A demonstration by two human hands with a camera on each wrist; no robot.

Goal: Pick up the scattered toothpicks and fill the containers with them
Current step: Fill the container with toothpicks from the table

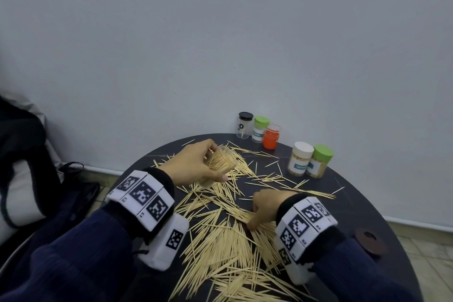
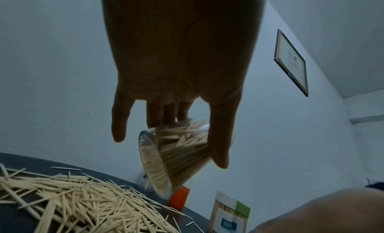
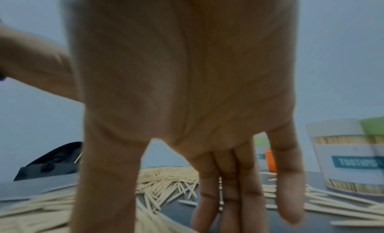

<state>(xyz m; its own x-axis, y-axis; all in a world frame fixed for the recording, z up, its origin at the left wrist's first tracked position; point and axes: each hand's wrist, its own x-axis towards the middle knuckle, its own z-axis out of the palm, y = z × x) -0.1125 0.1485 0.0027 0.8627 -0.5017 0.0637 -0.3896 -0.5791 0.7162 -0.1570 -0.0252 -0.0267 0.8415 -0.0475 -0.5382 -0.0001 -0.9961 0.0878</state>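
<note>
Pale pointed toothpicks [image 1: 220, 235] pack the tilted clear container [image 1: 221, 163].

Standing against a plain pale wall [image 1: 220, 32]: a round dark table [image 1: 362, 206]. Running along the wall's foot, a white skirting [image 1: 416, 222] over a tiled floor [image 1: 436, 262]. Hanging high on the wall, a framed picture [image 2: 290, 62]. Lying at far left, a dark bag [image 1: 27, 144].

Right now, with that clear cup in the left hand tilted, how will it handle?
The clear cup, gripped by the left hand, looks thin plastic: probably light and apt to flex if squeezed. It is packed with toothpicks and has no lid, so tilting it further would likely spill them. Its smooth wall may be slippery.
</note>
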